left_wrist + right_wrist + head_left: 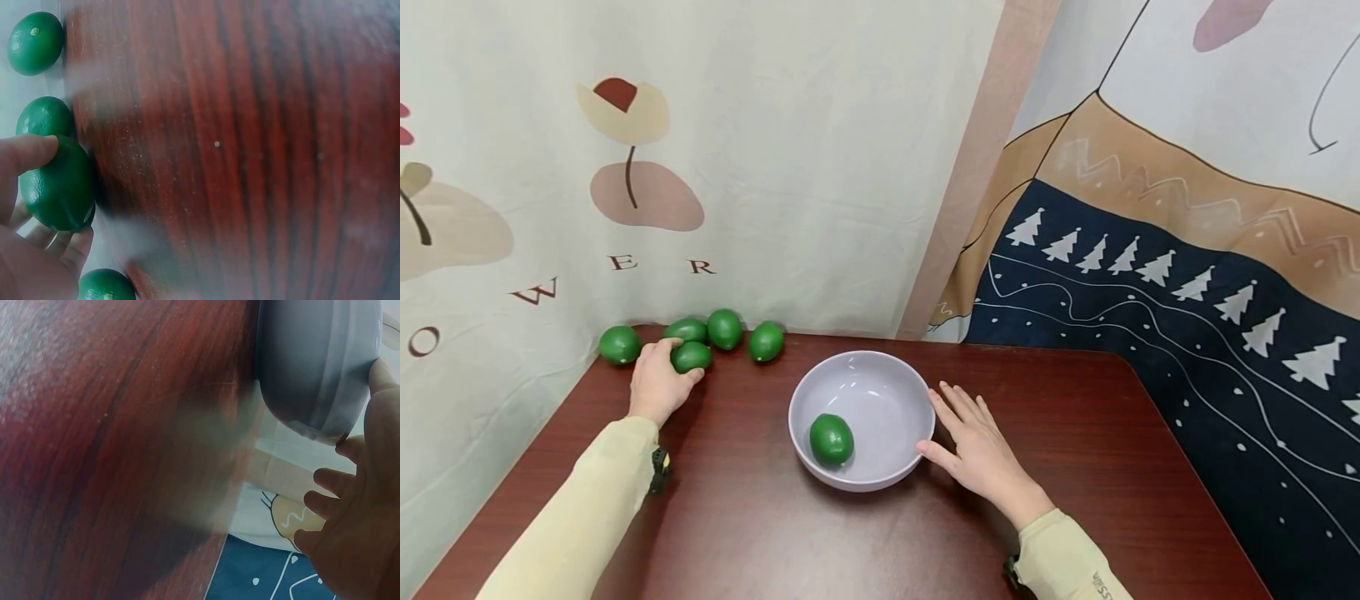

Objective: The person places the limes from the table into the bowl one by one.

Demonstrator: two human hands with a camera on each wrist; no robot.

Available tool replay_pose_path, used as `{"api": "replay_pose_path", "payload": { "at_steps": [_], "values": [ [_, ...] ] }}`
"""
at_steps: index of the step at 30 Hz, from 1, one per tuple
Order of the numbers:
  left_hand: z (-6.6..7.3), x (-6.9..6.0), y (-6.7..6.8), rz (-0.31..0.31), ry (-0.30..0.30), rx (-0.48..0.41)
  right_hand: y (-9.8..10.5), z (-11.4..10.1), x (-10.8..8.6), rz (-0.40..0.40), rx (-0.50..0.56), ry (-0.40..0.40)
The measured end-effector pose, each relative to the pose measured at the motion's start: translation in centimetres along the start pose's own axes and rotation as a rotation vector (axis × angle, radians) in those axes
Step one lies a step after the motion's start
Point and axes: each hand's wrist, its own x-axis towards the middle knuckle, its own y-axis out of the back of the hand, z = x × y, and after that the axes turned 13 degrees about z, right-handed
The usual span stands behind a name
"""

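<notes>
At the back left of the table, my left hand point(660, 385) grips a green lime point(691, 357) between thumb and fingers. The left wrist view shows the thumb across the held lime point(59, 184). Several other limes lie close around it, among them one to its left point(620, 344) and one to its right point(766, 342). A pale lilac bowl point(887, 408) stands mid-table with one lime point(831, 439) inside. My right hand point(981, 450) rests against the bowl's right side, fingers extended; in the right wrist view thumb and index finger touch the bowl point(312, 362).
The dark red wooden table point(737, 533) ends at the back against a pale printed curtain point(812, 167). On the right, a navy cloth with white trees point(1105, 317) hangs beyond the table edge.
</notes>
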Motion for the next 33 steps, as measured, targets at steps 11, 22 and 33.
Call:
{"api": "replay_pose_path", "payload": {
  "at_steps": [11,22,33],
  "values": [
    [0.3,-0.5,0.2,0.005,-0.035,-0.011,0.1,-0.1,0.1,-0.010,0.001,-0.007],
    [1.3,-1.0,0.2,0.013,-0.081,-0.043,0.2,-0.2,0.0,-0.006,-0.001,-0.009],
    [2.5,-1.8,0.3,0.010,-0.127,-0.067,0.3,-0.3,0.0,-0.025,0.014,-0.021]
  ]
}}
